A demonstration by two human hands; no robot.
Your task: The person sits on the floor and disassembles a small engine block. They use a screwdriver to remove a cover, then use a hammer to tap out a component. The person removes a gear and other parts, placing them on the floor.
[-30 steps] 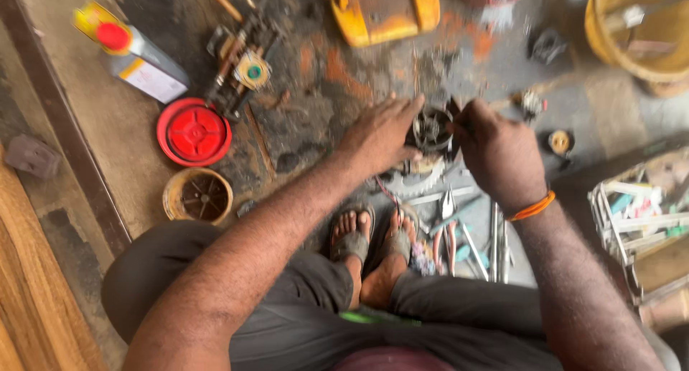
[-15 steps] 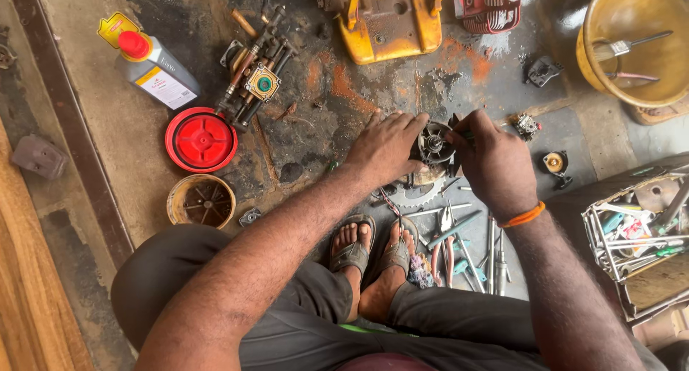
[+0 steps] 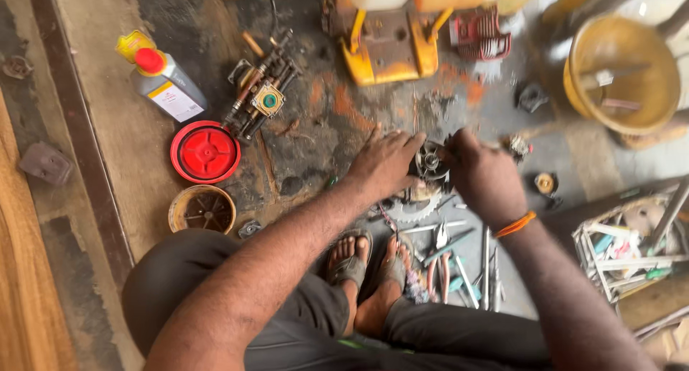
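I crouch on a stained concrete floor. My left hand (image 3: 384,163) and my right hand (image 3: 482,176) both grip a small dark round engine part (image 3: 432,160) held between them, just above the floor. An orange band circles my right wrist. Under the part lies a toothed metal disc (image 3: 415,209). My feet in sandals (image 3: 373,267) are directly below the hands.
Hand tools, pliers and wrenches (image 3: 459,260) lie by my right foot. A red round lid (image 3: 205,152), a tan filter cup (image 3: 202,209), a bottle with a red cap (image 3: 163,80), a carburettor assembly (image 3: 264,95), a yellow machine housing (image 3: 387,44), a yellow bucket (image 3: 621,73) and a wire crate (image 3: 631,252) surround me.
The view has shifted slightly; both hands stay closed on the round part, with my right hand turned a little around it.
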